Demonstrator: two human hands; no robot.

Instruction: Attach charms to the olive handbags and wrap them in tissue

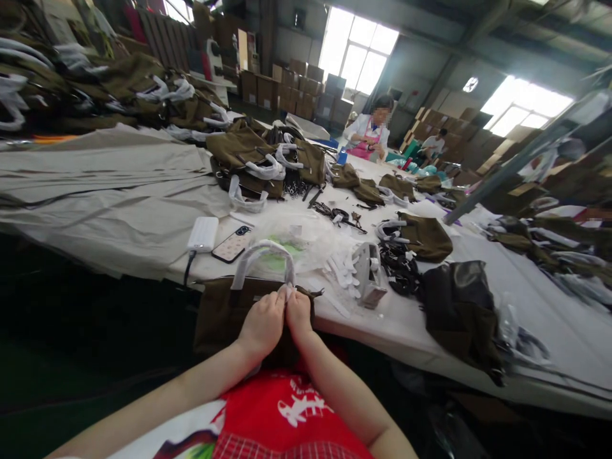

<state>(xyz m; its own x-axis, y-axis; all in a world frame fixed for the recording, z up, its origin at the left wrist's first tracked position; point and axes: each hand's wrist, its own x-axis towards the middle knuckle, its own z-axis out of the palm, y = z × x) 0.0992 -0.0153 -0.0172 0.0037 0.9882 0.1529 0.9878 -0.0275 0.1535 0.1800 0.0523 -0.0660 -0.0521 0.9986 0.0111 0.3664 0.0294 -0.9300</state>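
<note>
- at the far left, a heap of olive bags (138,83) with white-wrapped handles, lying behind a creased grey sheet (119,185).
- next, near the table's front edge, a white power bank (203,234) with a dark cable (189,269) hanging from it, and just right of it a phone (232,244), camera side up.
- at the near edge of the table (401,331), directly before the person, the olive bag (217,319), its wrapped handle (268,245) standing up in an arch.
- left hand (264,319): fingers pinched on the white wrap at the handle's right foot.
- right hand (299,310): just beside it, fingertips meeting the left's, pinched on that same foot of the handle.
- beyond the hands, crumpled clear plastic (306,233); right of it, white strips (342,268) reach up to a metal device (370,277).
- farther back, a co-worker (370,137) in a pink apron, hands together before the chest.
- right of the device, black straps (399,264) in a tangle, touching a small bag (425,236).
- nearer and farther right, a dark bag (461,312) slumped over the table edge.
</note>
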